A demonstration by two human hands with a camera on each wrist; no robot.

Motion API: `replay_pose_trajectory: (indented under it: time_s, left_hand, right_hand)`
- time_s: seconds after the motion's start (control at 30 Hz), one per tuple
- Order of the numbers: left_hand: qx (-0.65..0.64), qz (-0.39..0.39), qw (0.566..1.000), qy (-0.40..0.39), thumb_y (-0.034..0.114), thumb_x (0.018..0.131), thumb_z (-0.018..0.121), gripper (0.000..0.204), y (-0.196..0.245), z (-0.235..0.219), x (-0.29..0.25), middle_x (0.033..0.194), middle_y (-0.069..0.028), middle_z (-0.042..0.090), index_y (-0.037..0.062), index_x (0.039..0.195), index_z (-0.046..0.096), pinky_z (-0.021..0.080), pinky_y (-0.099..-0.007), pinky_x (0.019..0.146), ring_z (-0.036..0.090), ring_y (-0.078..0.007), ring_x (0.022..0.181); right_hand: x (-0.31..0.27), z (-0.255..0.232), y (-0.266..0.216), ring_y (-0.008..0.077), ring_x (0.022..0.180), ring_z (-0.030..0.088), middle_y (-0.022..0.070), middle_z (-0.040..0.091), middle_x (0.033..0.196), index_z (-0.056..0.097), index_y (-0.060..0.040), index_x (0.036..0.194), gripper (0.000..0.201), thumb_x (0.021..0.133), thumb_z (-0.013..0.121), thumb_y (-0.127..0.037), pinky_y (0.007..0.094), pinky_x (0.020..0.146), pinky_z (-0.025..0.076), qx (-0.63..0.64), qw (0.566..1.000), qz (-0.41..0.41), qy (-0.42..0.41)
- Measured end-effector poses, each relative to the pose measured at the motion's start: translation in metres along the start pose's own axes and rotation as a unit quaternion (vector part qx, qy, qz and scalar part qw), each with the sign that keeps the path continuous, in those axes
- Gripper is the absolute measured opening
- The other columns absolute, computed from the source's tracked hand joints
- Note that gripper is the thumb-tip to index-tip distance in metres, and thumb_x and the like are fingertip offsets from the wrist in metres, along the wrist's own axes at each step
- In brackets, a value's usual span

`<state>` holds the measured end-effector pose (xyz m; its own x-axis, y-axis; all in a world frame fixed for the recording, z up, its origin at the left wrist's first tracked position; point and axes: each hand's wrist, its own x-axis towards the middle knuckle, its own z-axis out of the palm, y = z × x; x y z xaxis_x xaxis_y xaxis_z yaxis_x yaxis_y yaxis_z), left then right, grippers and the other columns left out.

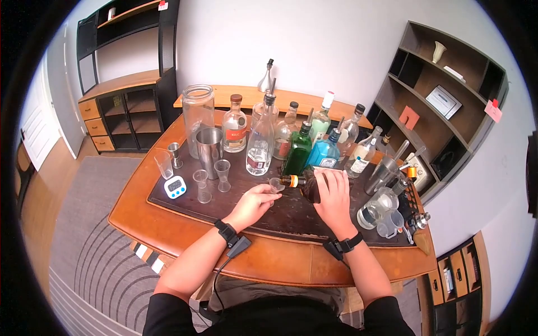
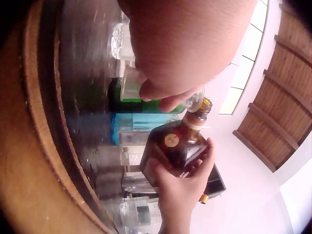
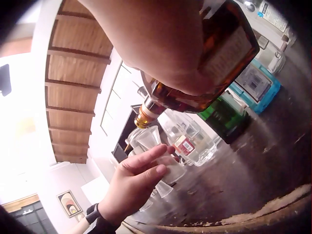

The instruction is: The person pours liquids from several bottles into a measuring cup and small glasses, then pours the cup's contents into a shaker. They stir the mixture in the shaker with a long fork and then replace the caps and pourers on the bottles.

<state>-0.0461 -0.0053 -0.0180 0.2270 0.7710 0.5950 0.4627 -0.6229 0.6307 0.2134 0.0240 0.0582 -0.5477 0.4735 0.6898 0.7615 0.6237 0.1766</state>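
My left hand (image 1: pixel 250 206) pinches a clear hourglass-shaped jigger (image 3: pixel 147 140) at its narrow middle, fingertips and thumb on either side. From the right, my right hand (image 1: pixel 333 196) grips a dark brown square-sided bottle (image 2: pixel 170 141) round its body. The bottle is tipped toward the left, and its open neck (image 3: pixel 144 117) points down at the jigger's upper rim. In the right wrist view the mouth lies right at that rim. Behind the hands stand a green bottle (image 1: pixel 297 152) and a blue bottle (image 1: pixel 324 151), both with pourers.
Two clear jiggers (image 1: pixel 203 187), a metal shaker tin (image 1: pixel 210 154) and a white timer (image 1: pixel 175 187) stand to the left. A tall clear bottle (image 1: pixel 259 143) rises just beyond the left hand. Glass pitchers (image 1: pixel 390 224) and bar tools sit at the right edge.
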Motion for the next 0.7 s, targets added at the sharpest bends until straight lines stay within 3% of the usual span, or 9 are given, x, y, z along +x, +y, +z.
replay_pose_trajectory:
  time_s: [0.37,0.43,0.7]
  left_hand:
    - [-0.003,-0.006,1.0,-0.002,-0.007,0.084,0.068,0.038,-0.0025,0.0024,-0.0009,0.115,-0.0137,0.063,0.0088,0.118,0.074,0.055,-0.034,0.088,0.068,-0.0272,0.099]
    - [-0.002,-0.006,1.0,-0.001,-0.007,0.083,0.068,0.039,-0.0039,0.0029,-0.0014,0.116,-0.0143,0.063,0.0089,0.118,0.074,0.055,-0.0341,0.088,0.068,-0.0273,0.099]
    - [-0.008,-0.013,1.0,-0.002,-0.006,0.083,0.068,0.038,0.0011,0.0015,-0.0001,0.112,-0.0139,0.064,0.0084,0.117,0.074,0.055,-0.0342,0.087,0.068,-0.0279,0.099]
  right_hand:
    - [0.0048,-0.0051,-0.0024,0.0354,0.125,0.048,0.0132,0.051,0.131,0.048,-0.0102,0.144,0.091,0.059,0.083,-0.006,0.0573,0.115,0.032,-0.032,0.999,-0.02,-0.023]
    - [0.0052,-0.0049,-0.0028,0.0361,0.126,0.048,0.0136,0.051,0.129,0.053,-0.0083,0.137,0.079,0.063,0.078,-0.003,0.0603,0.115,0.032,-0.023,0.999,-0.023,-0.011]
    - [0.0046,-0.003,-0.0006,0.0358,0.126,0.048,0.0134,0.051,0.13,0.053,-0.009,0.138,0.077,0.065,0.077,-0.004,0.061,0.114,0.032,-0.04,0.999,-0.036,-0.006]
